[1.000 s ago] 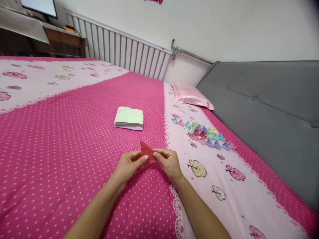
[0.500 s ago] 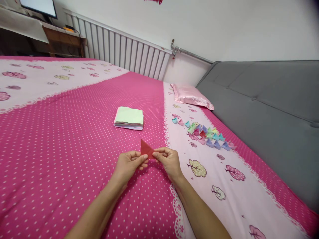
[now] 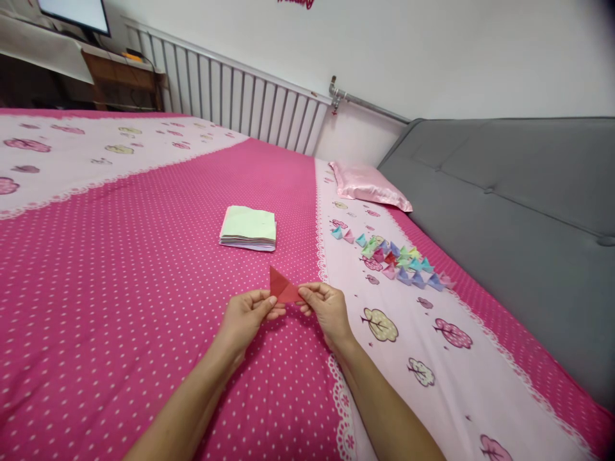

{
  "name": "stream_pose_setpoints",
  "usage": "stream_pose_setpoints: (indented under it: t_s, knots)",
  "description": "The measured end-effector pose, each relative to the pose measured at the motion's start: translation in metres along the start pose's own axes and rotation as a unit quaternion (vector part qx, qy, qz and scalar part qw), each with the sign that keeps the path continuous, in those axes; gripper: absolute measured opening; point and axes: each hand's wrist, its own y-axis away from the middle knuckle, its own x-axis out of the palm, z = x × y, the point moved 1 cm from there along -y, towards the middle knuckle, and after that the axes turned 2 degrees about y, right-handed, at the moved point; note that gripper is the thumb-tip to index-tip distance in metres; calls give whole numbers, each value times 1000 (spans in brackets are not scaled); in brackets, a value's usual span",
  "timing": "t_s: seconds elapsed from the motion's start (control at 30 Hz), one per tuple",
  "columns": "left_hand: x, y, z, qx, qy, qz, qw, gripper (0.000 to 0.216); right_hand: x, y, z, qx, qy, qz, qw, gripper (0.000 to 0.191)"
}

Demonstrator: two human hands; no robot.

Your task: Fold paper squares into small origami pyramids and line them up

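Observation:
A small red piece of folded paper (image 3: pixel 284 289) is held up just above the bed, one sharp corner pointing up at its left side. My left hand (image 3: pixel 247 317) pinches its lower left part between thumb and fingers. On the opposite side, my right hand (image 3: pixel 327 310) grips the right corner the same way. A crease line crosses the paper's face. Beyond my hands lies a stack of square paper sheets (image 3: pixel 248 224), pale green on top. To the right rest several small folded paper boats (image 3: pixel 403 261) in many colours, set close together.
The bed cover (image 3: pixel 158 269) is pink with white dots and pale printed bands. A pink satin pillow (image 3: pixel 368 182) lies near the grey headboard (image 3: pixel 500 173). A white radiator (image 3: pixel 235 86) and a desk (image 3: pixel 120 73) with a monitor (image 3: pixel 79 14) stand at the back.
Both thumbs have shifted apart slightly toward the paper's edges, so more of the red paper's face shows. The stack and the boats have stayed in place.

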Motion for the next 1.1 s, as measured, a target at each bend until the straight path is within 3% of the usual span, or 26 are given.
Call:
stream_pose_setpoints:
  t_s: [0.33, 0.73, 1.1]
  knots:
    - [2, 3, -4, 3, -15, -6, 1000, 20, -1, 0, 0, -19, 13, -8, 1000, 30]
    - [4, 1, -3, 2, -53, 9, 999, 14, 2, 5, 2, -49, -4, 81, 995, 21]
    - [2, 0, -2, 3, -57, 23, 998, 18, 1, 5, 2, -61, 10, 86, 994, 19]
